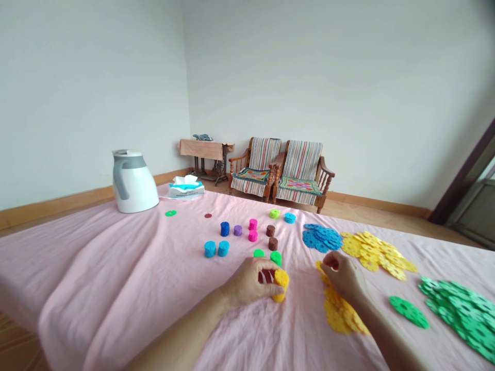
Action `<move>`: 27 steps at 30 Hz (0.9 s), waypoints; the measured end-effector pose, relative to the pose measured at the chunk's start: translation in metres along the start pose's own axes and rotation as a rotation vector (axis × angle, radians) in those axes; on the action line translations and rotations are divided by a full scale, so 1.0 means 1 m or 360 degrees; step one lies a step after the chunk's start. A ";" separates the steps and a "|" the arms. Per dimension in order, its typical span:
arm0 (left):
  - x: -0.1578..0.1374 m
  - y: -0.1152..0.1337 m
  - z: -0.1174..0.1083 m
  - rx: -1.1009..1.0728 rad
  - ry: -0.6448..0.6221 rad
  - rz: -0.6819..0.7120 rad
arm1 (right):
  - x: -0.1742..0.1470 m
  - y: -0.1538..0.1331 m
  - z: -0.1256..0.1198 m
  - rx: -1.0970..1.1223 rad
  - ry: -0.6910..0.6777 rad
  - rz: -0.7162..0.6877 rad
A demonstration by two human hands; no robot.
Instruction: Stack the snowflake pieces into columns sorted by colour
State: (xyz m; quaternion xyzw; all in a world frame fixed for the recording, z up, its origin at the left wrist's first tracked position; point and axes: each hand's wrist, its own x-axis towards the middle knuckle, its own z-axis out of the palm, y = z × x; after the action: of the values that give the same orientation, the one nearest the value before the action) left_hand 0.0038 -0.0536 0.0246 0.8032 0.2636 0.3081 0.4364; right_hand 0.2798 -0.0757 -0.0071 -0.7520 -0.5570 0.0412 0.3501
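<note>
My left hand (249,282) is closed around a short stack of yellow notched plastic discs (281,284), which stands on edge between thumb and fingers at the middle front. To the right, my right hand (344,274) pinches at the far end of a deep-yellow disc pile (340,312). A yellow disc (319,266) shows at its fingertips, partly hidden. Just beyond my left hand are two green stacks (276,257), one partly covered by the hand. Farther off stand brown stacks (273,243), pink stacks (252,235) and light-blue stacks (210,249).
Loose blue discs (322,238), lighter yellow discs (377,252) and green discs (460,314) lie in heaps on the right. A single green disc (409,312) is nearby. At the back left stand a white jug (135,185) and a tissue box (186,190) on the pink cloth (162,273).
</note>
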 end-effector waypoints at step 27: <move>0.001 0.005 -0.001 -0.0020 -0.0066 0.0010 | -0.056 -0.113 -0.010 0.1376 -0.0524 0.0149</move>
State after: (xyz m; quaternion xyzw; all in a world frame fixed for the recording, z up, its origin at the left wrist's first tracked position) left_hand 0.0046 -0.0547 0.0291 0.8075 0.2501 0.2943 0.4459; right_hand 0.1714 -0.1138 0.0465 -0.5449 -0.5024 0.4040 0.5361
